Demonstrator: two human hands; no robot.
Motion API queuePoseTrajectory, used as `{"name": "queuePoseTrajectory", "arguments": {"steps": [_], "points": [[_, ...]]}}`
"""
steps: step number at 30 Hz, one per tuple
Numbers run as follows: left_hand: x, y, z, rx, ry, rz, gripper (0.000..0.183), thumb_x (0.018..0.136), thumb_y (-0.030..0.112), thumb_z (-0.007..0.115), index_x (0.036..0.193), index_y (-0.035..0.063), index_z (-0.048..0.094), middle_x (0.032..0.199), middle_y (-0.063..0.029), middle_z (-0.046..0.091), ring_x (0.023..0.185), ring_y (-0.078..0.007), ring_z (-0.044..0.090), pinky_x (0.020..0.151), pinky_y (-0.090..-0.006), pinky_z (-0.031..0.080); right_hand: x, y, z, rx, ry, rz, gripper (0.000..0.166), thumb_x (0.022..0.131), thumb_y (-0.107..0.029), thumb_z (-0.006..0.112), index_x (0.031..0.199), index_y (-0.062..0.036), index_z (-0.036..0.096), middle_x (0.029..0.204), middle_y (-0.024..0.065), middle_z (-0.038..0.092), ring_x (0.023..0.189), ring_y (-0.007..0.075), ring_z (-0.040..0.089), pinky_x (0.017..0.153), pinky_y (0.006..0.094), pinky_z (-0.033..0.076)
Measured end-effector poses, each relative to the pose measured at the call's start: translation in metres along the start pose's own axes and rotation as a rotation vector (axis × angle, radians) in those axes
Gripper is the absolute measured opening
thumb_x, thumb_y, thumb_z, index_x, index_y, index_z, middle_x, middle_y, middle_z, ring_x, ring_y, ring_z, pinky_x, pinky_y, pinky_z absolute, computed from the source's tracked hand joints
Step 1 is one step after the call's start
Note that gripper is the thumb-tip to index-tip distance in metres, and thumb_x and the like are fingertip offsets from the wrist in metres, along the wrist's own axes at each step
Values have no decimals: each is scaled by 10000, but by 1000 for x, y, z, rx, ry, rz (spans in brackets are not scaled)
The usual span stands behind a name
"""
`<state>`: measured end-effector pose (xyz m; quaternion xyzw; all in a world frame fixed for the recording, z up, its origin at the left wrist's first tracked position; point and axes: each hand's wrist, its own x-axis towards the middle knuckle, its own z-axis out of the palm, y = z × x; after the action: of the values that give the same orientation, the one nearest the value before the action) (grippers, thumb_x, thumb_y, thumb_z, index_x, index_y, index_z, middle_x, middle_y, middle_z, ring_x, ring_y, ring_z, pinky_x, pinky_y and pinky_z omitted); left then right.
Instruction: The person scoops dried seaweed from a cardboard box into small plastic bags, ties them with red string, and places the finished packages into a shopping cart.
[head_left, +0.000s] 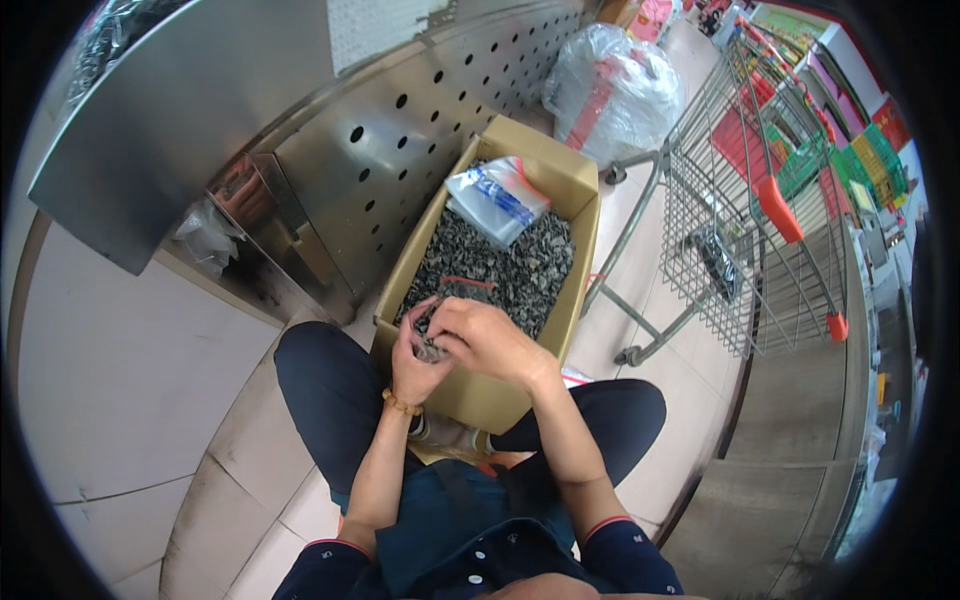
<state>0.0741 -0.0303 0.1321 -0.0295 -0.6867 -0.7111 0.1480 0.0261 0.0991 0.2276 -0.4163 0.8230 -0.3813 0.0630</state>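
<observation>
Between my knees stands an open cardboard box (469, 394), filled with dark dried pieces (536, 277) that look like wood ear fungus. My left hand (415, 367) holds a small clear plastic bag (431, 350) with dark pieces in it, over the box's near end. Bent fingers of my right hand (484, 337) grip the same bag from the right; their tips are partly hidden. A red strip (469, 282) on clear plastic shows just beyond my fingers. On the pieces farther back lies a stack of clear plastic bags (499, 199) with blue print and red edges.
A perforated stainless steel panel (420, 127) runs along the box's left. Right of it, a wire shopping cart (712, 217) with red corner guards holds a black plastic package (712, 259). A large plastic-wrapped bundle (615, 94) stands behind the box. A wooden cabinet (780, 420) is at the right.
</observation>
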Motion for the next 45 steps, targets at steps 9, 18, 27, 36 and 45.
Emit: {"name": "queuePoseTrajectory", "arguments": {"steps": [9, 18, 27, 36, 45], "points": [[1, 3, 3, -18, 32, 49, 772, 564, 32, 811, 1217, 14, 400, 1246, -93, 456, 1105, -177, 476, 953, -315, 390, -51, 138, 10, 415, 492, 517, 201, 881, -179, 538, 982, -11, 588, 814, 61, 630, 769, 174, 622, 696, 296, 510], [1, 7, 2, 39, 72, 32, 746, 536, 111, 830, 1174, 36, 450, 1173, -110, 446, 1098, -226, 457, 952, -342, 366, -98, 193, 95, -375, -729, 1047, 515, 708, -437, 671, 1048, -52, 632, 1168, 111, 577, 1105, 246, 535, 878, 360, 461], [0, 1, 5, -69, 16, 18, 752, 604, -3, 779, 1243, 9, 384, 1214, -102, 466, 1065, -164, 507, 893, -288, 435, -114, 191, 104, -329, -386, 915, 318, 793, -296, 582, 956, -23, 595, 962, 180, 626, 932, 337, 589, 801, 417, 468], [-1, 0, 4, -69, 30, -13, 723, 621, 8, 775, 1241, 16, 403, 1141, -80, 527, 965, -142, 568, 818, -261, 464, -66, 103, 22, -203, 636, 580, 123, 830, -148, 588, 846, -26, 577, 806, 154, 569, 738, 324, 558, 662, 383, 448], [-1, -5, 5, 37, 27, -3, 765, 607, 82, 806, 1254, 7, 405, 1172, -102, 518, 1025, -146, 526, 854, -286, 443, 9, 5, -9, 26, 240, -57, 180, 767, -107, 667, 944, -84, 645, 914, 93, 553, 855, 235, 563, 756, 313, 458]]}}
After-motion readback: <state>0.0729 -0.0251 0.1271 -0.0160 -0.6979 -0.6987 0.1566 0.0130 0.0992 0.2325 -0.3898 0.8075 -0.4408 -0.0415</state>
